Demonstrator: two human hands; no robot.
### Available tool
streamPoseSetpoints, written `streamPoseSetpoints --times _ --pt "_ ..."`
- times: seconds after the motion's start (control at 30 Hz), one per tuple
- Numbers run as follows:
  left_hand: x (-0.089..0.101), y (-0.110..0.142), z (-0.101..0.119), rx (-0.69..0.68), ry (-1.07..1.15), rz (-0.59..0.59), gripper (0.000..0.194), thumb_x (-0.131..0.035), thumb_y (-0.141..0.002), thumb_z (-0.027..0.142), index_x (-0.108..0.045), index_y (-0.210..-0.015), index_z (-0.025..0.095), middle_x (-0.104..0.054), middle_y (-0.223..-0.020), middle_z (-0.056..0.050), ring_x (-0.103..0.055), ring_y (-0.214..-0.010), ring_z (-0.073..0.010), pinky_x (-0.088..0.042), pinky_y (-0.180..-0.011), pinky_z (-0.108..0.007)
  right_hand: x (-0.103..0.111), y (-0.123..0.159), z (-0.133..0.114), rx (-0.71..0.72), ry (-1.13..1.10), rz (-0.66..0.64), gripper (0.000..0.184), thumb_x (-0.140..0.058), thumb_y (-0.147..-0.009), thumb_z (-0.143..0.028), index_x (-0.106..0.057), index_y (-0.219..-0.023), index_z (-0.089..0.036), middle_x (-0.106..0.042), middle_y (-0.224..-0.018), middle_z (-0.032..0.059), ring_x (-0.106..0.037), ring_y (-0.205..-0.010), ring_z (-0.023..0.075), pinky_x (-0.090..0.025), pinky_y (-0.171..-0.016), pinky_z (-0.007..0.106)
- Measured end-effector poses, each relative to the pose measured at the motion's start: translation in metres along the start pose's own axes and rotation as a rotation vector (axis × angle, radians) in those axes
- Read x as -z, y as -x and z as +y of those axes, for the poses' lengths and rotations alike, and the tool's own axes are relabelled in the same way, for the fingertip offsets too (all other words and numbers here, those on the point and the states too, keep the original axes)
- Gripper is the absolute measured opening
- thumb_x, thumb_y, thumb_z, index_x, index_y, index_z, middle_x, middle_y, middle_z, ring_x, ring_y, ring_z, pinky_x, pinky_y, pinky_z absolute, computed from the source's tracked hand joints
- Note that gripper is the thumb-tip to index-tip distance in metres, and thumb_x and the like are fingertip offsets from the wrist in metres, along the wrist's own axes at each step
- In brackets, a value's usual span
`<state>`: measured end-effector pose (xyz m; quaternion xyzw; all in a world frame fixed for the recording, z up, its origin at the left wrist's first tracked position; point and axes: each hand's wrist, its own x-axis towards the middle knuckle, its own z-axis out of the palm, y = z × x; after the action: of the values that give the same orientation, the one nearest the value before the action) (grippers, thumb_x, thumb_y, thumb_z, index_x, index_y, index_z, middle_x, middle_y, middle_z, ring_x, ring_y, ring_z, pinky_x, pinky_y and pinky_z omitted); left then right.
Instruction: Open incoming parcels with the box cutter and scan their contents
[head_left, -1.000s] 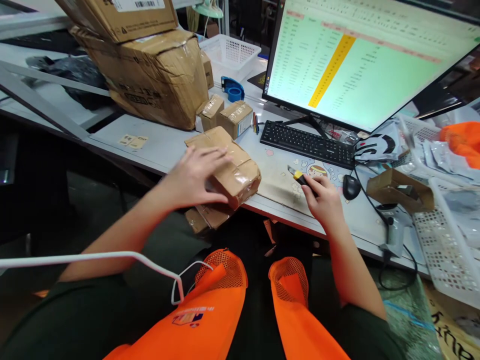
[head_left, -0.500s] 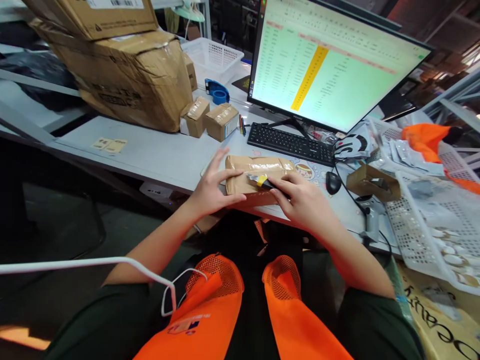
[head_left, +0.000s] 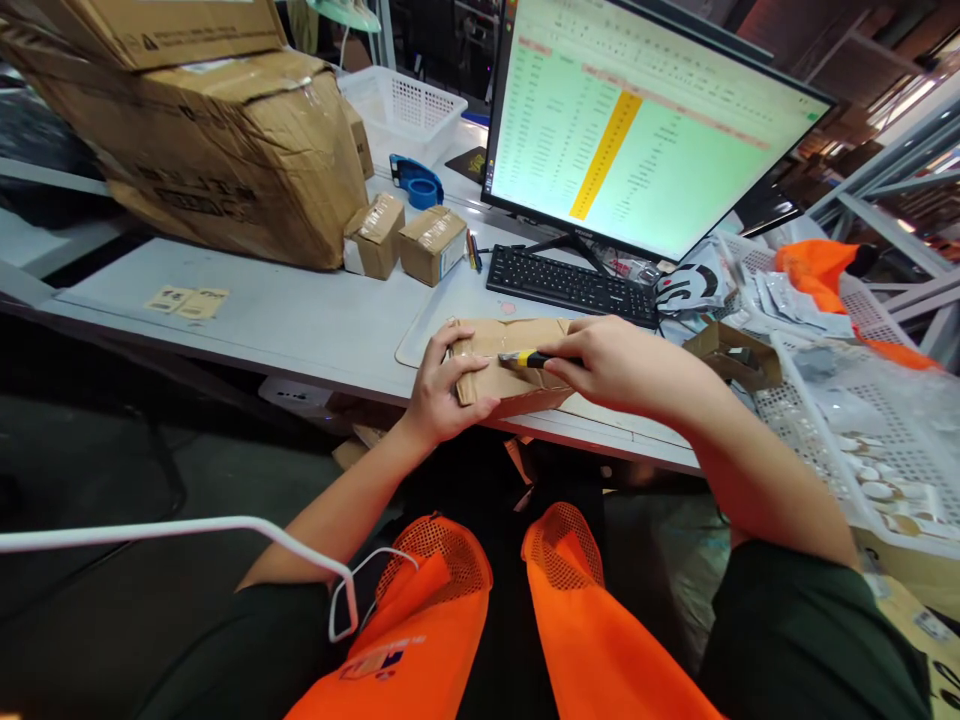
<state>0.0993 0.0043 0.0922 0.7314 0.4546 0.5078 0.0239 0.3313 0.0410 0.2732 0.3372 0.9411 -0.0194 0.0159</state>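
Observation:
A taped brown cardboard box (head_left: 517, 385) rests at the front edge of the desk. My left hand (head_left: 442, 388) grips its left end, fingers over the top and thumb along the near side. In my right hand (head_left: 600, 358) is a black and yellow utility knife (head_left: 534, 358), its blade pointing left against or just over the taped top of the box. My right hand and forearm cover the box's right end. Whether the blade has gone through the tape I cannot tell.
Behind the box are a keyboard (head_left: 570, 283) and a monitor (head_left: 645, 130). Two small cartons (head_left: 433, 245) and a blue tape dispenser (head_left: 417, 184) stand further left, beside a large carton (head_left: 247, 160). White perforated baskets (head_left: 817, 420) line the right.
My left hand has closed around the box's left end. My right hand has turned, with the elbow swung outward, and the knife now points left more levelly. The view has shifted slightly.

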Motion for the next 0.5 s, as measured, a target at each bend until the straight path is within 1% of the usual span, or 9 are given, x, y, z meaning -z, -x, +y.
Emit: streamPoseSetpoints --times 0.07,0.13,0.17,0.23,0.27,0.3,0.4,0.43,0.5 --pt "-0.001 -0.001 0.000 0.006 0.005 0.006 0.042 -0.069 -0.084 0.053 -0.066 -0.113 0.022 -0.051 -0.143 -0.017 -0.051 -0.135 -0.0334 -0.046 -0.116 -0.058 0.007 -0.009 0.006 0.028 -0.010 -0.058 0.026 -0.061 -0.100 -0.031 -0.084 -0.092 -0.022 -0.069 -0.073 0.0045 -0.055 -0.062 0.0154 -0.041 -0.063 0.032" --pt "-0.001 -0.002 0.000 0.047 -0.008 -0.017 0.043 -0.069 -0.083 0.055 -0.065 -0.113 0.023 -0.051 -0.142 -0.017 -0.051 -0.136 -0.0337 -0.046 -0.116 -0.060 0.010 -0.015 0.010 0.017 -0.019 -0.072 0.027 -0.063 -0.099 -0.033 -0.084 -0.086 -0.022 -0.066 -0.065 0.0031 -0.052 -0.056 0.0145 -0.041 -0.061 0.033" --pt "-0.001 -0.003 0.001 0.055 -0.011 -0.022 0.044 -0.068 -0.084 0.056 -0.064 -0.113 0.023 -0.051 -0.142 -0.017 -0.051 -0.136 -0.0336 -0.046 -0.116 -0.060 0.011 -0.017 0.011 -0.006 -0.023 -0.054 0.027 -0.066 -0.098 -0.036 -0.083 -0.082 -0.023 -0.064 -0.061 0.0025 -0.051 -0.054 0.0142 -0.041 -0.061 0.033" --pt "0.000 -0.004 0.002 0.022 0.007 -0.004 0.044 -0.064 -0.088 0.058 -0.063 -0.113 0.022 -0.051 -0.141 -0.018 -0.052 -0.135 -0.0327 -0.046 -0.116 -0.058 0.013 -0.020 0.010 -0.088 -0.027 -0.014 0.028 -0.072 -0.095 -0.041 -0.081 -0.075 -0.023 -0.058 -0.054 0.0014 -0.051 -0.051 0.0141 -0.041 -0.061 0.034" --pt "0.000 -0.005 0.002 -0.010 0.024 0.018 0.044 -0.061 -0.091 0.059 -0.063 -0.113 0.021 -0.051 -0.140 -0.018 -0.052 -0.134 -0.0322 -0.046 -0.116 -0.057 0.015 -0.021 0.009 -0.139 -0.022 -0.023 0.029 -0.074 -0.093 -0.042 -0.080 -0.073 -0.022 -0.057 -0.053 0.0011 -0.051 -0.050 0.0144 -0.041 -0.061 0.034" --pt "-0.001 -0.005 0.001 -0.040 0.041 0.041 0.043 -0.059 -0.093 0.058 -0.062 -0.113 0.021 -0.051 -0.140 -0.018 -0.053 -0.134 -0.0317 -0.046 -0.116 -0.056 0.019 -0.022 0.007 -0.191 -0.008 -0.062 0.028 -0.075 -0.092 -0.042 -0.079 -0.072 -0.022 -0.056 -0.053 0.0013 -0.051 -0.051 0.0149 -0.041 -0.061 0.035" --pt "-0.003 -0.006 -0.003 -0.117 0.078 0.103 0.043 -0.060 -0.095 0.059 -0.062 -0.115 0.021 -0.052 -0.138 -0.017 -0.054 -0.134 -0.0321 -0.047 -0.115 -0.057 0.031 -0.022 0.002 -0.287 0.060 -0.237 0.026 -0.070 -0.094 -0.039 -0.081 -0.078 -0.022 -0.063 -0.061 0.0042 -0.055 -0.055 0.0173 -0.042 -0.060 0.035" --pt "-0.004 -0.006 -0.004 -0.136 0.087 0.119 0.043 -0.062 -0.095 0.060 -0.062 -0.115 0.022 -0.052 -0.138 -0.017 -0.054 -0.134 -0.0326 -0.047 -0.114 -0.057 0.035 -0.021 0.001 -0.301 0.083 -0.274 0.026 -0.067 -0.095 -0.038 -0.082 -0.082 -0.021 -0.066 -0.065 0.0052 -0.057 -0.057 0.0182 -0.043 -0.061 0.035" --pt "-0.006 -0.005 -0.007 -0.161 0.101 0.136 0.043 -0.065 -0.094 0.059 -0.062 -0.116 0.023 -0.053 -0.139 -0.016 -0.055 -0.133 -0.0334 -0.049 -0.112 -0.057 0.041 -0.017 0.000 -0.325 0.121 -0.300 0.029 -0.061 -0.097 -0.038 -0.083 -0.091 -0.021 -0.069 -0.071 0.0069 -0.060 -0.062 0.0196 -0.044 -0.062 0.034"
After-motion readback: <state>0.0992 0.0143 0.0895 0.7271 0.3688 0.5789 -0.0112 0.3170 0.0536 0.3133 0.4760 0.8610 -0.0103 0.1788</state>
